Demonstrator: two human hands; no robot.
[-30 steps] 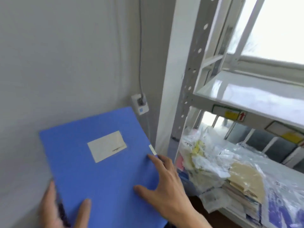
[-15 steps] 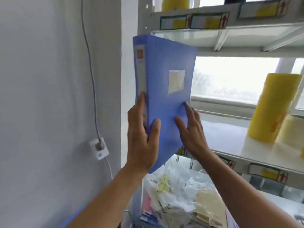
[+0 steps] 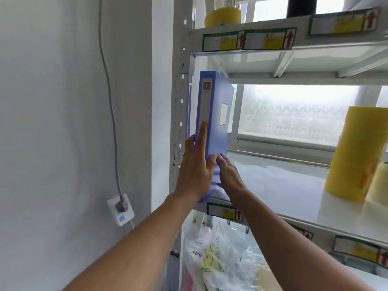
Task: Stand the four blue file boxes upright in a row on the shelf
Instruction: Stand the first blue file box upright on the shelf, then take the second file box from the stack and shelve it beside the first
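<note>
One blue file box (image 3: 214,114) stands upright at the far left end of the white shelf (image 3: 279,183), close to the perforated upright post (image 3: 178,122). Its spine, with a red label near the top, faces me. My left hand (image 3: 196,166) grips the lower spine, index finger stretched up along it. My right hand (image 3: 230,175) presses flat against the box's lower right side. The box's bottom edge sits at the shelf's front lip. No other blue file box is in view.
Tall yellow rolls (image 3: 357,154) stand on the same shelf at the right. Another yellow roll (image 3: 222,16) sits on the shelf above. Plastic bags with papers (image 3: 220,257) fill the lower shelf. A wall socket with a cable (image 3: 120,208) is left of the rack.
The box went from lying flat and low by the wall to upright in both hands, then moved into the shelf's left end, turning its spine toward me.
</note>
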